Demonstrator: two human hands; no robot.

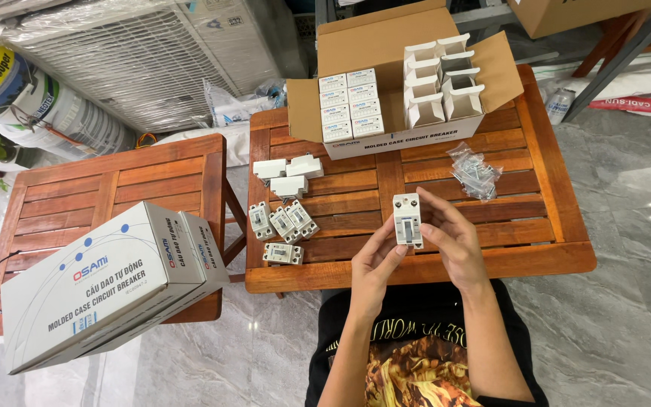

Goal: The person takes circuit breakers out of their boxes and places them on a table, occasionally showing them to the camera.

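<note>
Both hands are meeting over one small white breaker unit.

The left hand [374, 264] is rising from below the grip, palm turned up and inward, its thumb and fingertips pinching the unit's [408, 220] lower left edge. The right hand [457, 241] is closing in from the right of the grip, fingers curling round the far side and thumb pressing near the front. Both forearms are angling up from the torso, bare, wrists slightly bent.

large carton [99, 290] hides part of the left table [77, 196]; clear bags' [475, 172] contents too small to tell.
</note>
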